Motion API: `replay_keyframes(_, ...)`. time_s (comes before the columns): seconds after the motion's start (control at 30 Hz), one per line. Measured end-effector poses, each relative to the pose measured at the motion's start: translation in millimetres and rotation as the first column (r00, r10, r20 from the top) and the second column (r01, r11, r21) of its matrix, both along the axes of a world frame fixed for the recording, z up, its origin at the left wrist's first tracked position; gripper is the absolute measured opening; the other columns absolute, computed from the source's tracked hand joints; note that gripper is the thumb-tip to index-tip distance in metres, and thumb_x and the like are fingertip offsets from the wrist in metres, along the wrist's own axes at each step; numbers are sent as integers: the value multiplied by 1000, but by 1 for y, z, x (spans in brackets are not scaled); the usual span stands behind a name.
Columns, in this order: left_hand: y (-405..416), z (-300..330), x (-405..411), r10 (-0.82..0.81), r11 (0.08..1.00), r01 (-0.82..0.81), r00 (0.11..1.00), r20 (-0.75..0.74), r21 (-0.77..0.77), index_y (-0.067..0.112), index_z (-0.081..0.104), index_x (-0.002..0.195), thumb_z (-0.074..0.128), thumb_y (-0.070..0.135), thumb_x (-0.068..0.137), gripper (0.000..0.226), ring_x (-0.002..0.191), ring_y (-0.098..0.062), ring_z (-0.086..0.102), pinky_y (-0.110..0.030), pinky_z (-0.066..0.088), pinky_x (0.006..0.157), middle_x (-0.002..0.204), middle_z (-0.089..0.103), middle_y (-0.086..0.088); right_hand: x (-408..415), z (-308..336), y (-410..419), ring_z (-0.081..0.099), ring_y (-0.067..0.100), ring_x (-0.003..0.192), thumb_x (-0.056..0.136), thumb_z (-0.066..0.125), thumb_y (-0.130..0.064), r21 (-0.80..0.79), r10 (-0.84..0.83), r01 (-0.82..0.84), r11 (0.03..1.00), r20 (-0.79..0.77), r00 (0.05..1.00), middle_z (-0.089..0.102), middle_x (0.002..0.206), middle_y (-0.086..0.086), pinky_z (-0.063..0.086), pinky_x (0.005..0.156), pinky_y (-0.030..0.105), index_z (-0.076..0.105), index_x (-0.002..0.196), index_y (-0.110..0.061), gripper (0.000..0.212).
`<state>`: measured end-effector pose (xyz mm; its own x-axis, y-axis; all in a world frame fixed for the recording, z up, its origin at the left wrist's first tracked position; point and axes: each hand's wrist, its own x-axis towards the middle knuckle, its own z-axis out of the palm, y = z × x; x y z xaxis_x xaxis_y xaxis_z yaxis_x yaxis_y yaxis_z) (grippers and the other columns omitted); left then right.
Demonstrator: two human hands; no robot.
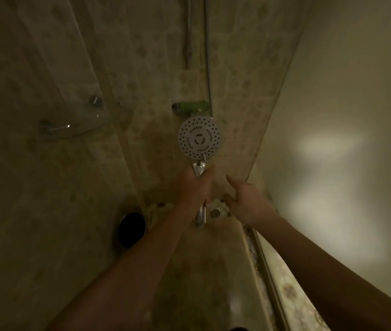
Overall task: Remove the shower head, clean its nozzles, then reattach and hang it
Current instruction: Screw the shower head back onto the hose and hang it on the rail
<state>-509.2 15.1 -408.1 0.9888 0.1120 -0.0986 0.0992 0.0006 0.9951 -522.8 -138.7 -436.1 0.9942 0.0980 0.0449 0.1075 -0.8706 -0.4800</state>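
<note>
**Shower head in hand, nozzles facing the camera**

Shower head (199,138), one round grey plastic disc on a chrome handle, is held up below the green wall fitting (190,108). One left hand (195,187) is clenched around its handle; one right hand (247,201) hovers just beside, fingers spread, holding nothing. It looks unhooked; whether cleaning has been done I cannot tell, and hanging remains.

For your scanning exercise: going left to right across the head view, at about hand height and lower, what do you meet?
Dark round opening → left hand, closed around the shower head handle → right hand, fingers open, holding nothing → bright patch on the right wall.
</note>
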Motion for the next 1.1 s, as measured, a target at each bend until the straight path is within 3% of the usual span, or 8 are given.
replay_keyframes(0.13, -2, 17, 80, 7, 1000, -8, 999, 47, 25, 13, 48, 73, 70, 29, 96, 35, 32, -15, 39, -23, 34, 36, 48, 46, -3, 88, 18, -8, 61, 25, 113, 88, 55, -31, 24, 46, -47, 999, 61, 997, 64, 127, 10, 47, 91, 32, 37, 148, -19, 63)
replay_keyframes(0.23, -8, 38, 148, 34, 998, -43, 986, 165, 48, 15, 51, 73, 69, 29, 97, 32, 33, -14, 41, -23, 34, 36, 49, 46, -2, 169, 42, -21, 50, 26, 130, 92, 57, -25, -19, 76, -74, 997, 116, 990, 51, 144, 11, 38, 103, 32, 37, 148, -15, 61)
replay_keyframes(0.33, -11, 67, 202, 86, 992, -105, 967, 239, 67, 15, 51, 74, 68, 28, 97, 31, 32, -16, 42, -22, 34, 36, 47, 47, -3, 234, 85, -27, 54, 32, 123, 92, 58, -19, -25, 125, -123, 992, 207, 970, 57, 136, 15, 43, 98, 36, 43, 145, -12, 55)
replay_keyframes(0.53, -12, 145, 304, 167, 978, -201, 908, 384, 50, 16, 54, 69, 68, 28, 96, 33, 33, -19, 40, -25, 34, 36, 48, 48, -5, 356, 188, -31, 60, 30, 114, 93, 53, -30, -93, 261, -244, 965, 356, 897, 62, 130, 12, 48, 90, 36, 45, 142, -17, 51)
replay_keyframes(0.73, 2, 218, 381, 161, 976, -214, 850, 502, 49, 15, 51, 68, 65, 32, 101, 39, 32, -13, 44, -22, 35, 34, 44, 51, 4, 443, 269, -4, 60, 27, 114, 93, 57, -28, -34, 291, -321, 946, 521, 802, 60, 132, 14, 36, 85, 25, 42, 145, -15, 56)
replay_keyframes(0.97, 31, 308, 461, 117, 976, -205, 781, 614, 75, 16, 51, 73, 63, 34, 99, 34, 36, -17, 46, -24, 37, 37, 50, 50, -5, 515, 376, 16, 60, 24, 115, 94, 54, -30, -14, 198, -250, 968, 653, 731, 61, 131, 11, 43, 88, 27, 47, 141, -10, 51)
replay_keyframes(1.03, 36, 329, 477, 83, 973, -201, 763, 641, 112, 16, 51, 72, 62, 34, 98, 33, 37, -19, 47, -26, 38, 38, 50, 50, -7, 533, 400, 15, 64, 23, 104, 93, 56, -26, 19, 151, -229, 973, 698, 700, 67, 119, 14, 45, 77, 27, 58, 126, -5, 40)
replay_keyframes(1.1, 38, 344, 491, 40, 973, -177, 756, 653, 145, 17, 51, 72, 62, 34, 98, 32, 37, -20, 46, -26, 39, 38, 48, 49, -6, 551, 418, 12, 65, 24, 100, 92, 57, -25, 48, 120, -221, 974, 720, 684, 69, 113, 14, 46, 77, 28, 61, 120, -3, 36)
